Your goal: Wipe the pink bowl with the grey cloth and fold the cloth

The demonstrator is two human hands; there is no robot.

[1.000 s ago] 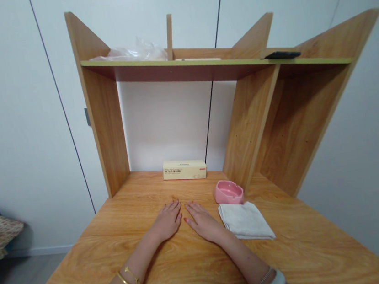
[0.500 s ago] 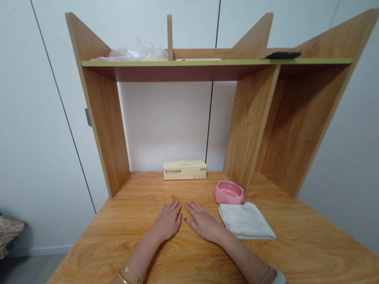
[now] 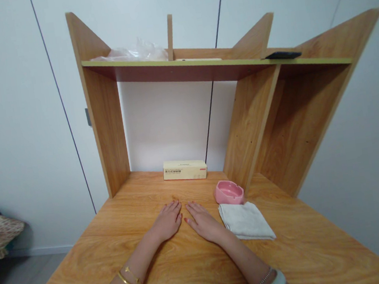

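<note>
My left hand (image 3: 167,220) lies flat, palm down, on the wooden desk (image 3: 178,272), holding nothing. Beside it, a small gap apart, my right hand (image 3: 202,222) rests flat too, with its thumb turned toward the left one. Just right of my right hand is a folded pale grey cloth (image 3: 247,222). A pink ashtray (image 3: 229,193) with notches in its rim stands behind the cloth. Farther back, in front of both hands, a long cream cardboard box (image 3: 184,170) with dark printed characters sits near the desk's rear edge.
A wooden shelf unit (image 3: 166,66) rises from the back of the desk. On its upper board lie a clear plastic bag (image 3: 137,52) and a flat black object (image 3: 283,55). At far left, a patterned fringed cloth (image 3: 0,232) hangs over something blue.
</note>
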